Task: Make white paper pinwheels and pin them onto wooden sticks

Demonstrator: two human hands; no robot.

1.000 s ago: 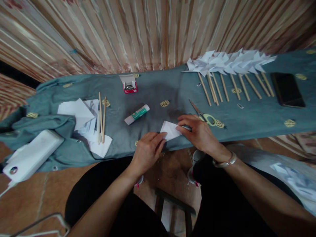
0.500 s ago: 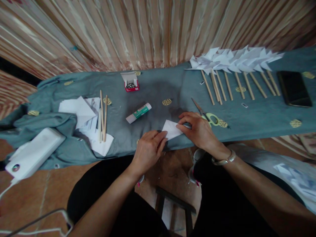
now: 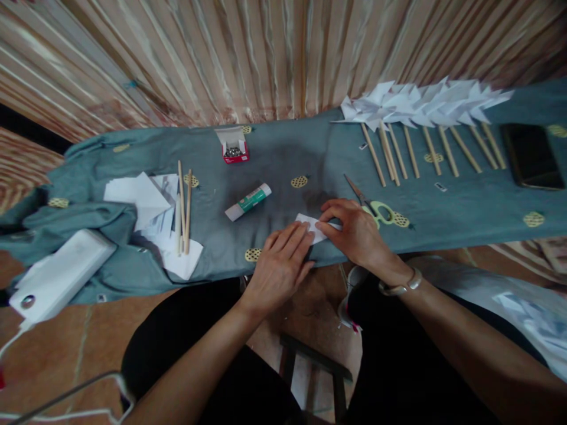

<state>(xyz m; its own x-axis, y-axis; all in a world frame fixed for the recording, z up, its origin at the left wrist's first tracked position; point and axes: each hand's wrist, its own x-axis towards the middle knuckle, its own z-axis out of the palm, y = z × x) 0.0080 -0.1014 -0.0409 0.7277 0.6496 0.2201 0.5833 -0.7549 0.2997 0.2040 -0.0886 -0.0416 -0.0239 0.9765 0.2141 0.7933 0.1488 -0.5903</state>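
A folded piece of white paper (image 3: 317,234) lies near the front edge of the cloth-covered table. My left hand (image 3: 282,261) rests on its left part, fingers stretched out and pressed down flat, hiding some of it. At the paper's right end, my right hand (image 3: 353,231) has thumb and fingers closed on the edge. Just beyond the right hand are scissors with light green handles (image 3: 381,212), blades pointing away. A glue stick with a green label (image 3: 248,202) lies farther to the left.
White paper pinwheels on wooden sticks (image 3: 411,106) line the back right, beside a black phone (image 3: 532,156). A red box of metal pins (image 3: 235,151) stands open at the back. On the left are paper sheets (image 3: 148,200), sticks (image 3: 188,212) and a white device with a cable (image 3: 64,274).
My left hand has moved right and forward onto the paper, its fingers going from gripping the near corner to lying flat. The right hand stays in about the same place.
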